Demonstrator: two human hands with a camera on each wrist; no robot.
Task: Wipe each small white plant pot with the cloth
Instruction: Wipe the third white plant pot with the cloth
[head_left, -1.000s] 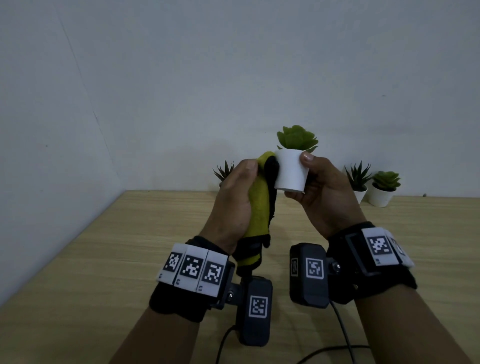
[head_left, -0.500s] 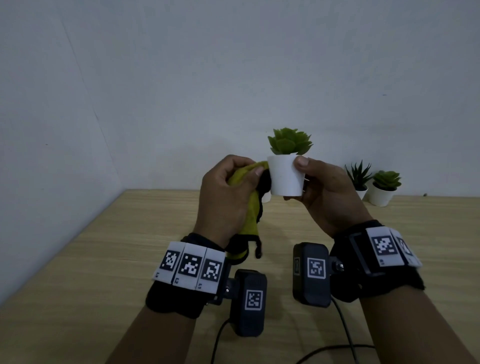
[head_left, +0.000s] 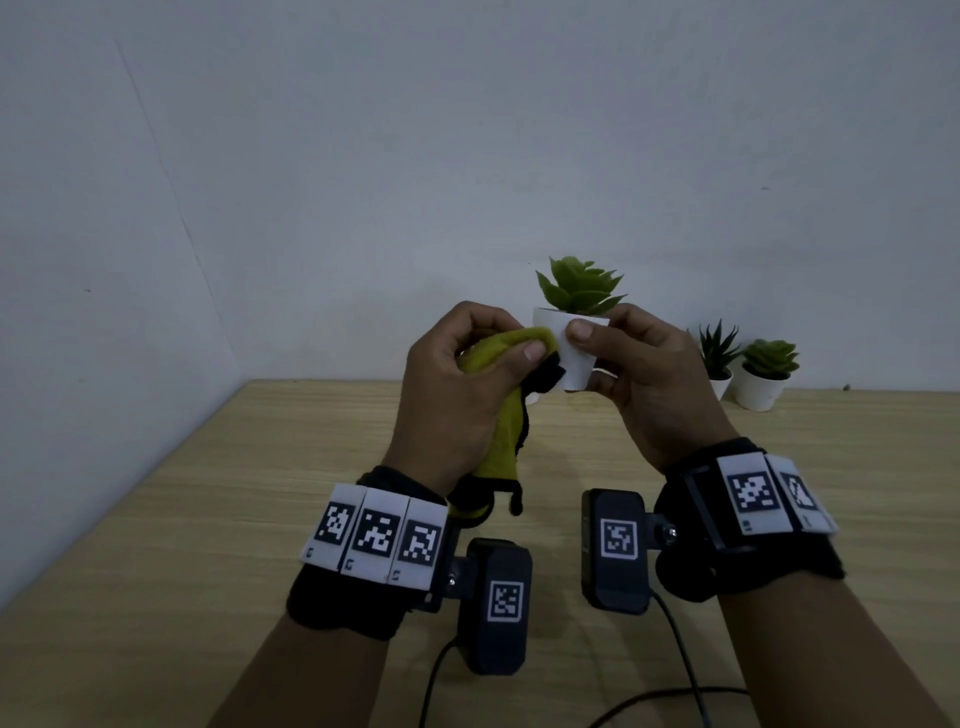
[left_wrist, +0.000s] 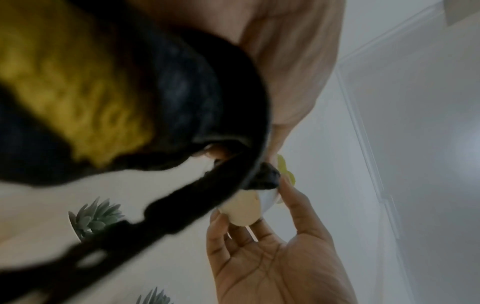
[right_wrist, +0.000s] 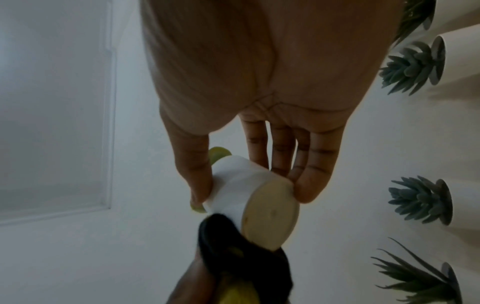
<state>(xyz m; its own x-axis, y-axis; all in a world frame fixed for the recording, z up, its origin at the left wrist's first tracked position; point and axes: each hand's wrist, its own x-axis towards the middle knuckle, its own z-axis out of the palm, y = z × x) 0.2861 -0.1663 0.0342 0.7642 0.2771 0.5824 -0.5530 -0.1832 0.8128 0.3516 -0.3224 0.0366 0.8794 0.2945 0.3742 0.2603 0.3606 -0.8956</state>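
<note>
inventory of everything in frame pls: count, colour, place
held pot: 1, white, green succulent, lifted above table, in right hand
cloth: 1, yellow with black edging, against the held pot's left side
pots on table: at least 2 in head view, white, green plants, back right by wall; right wrist view suggests more
table: 1, light wood
cables: black, near edge
wrist cameras: 2, black, with markers
left hand: grips cloth
right hand: pinches pot
</note>
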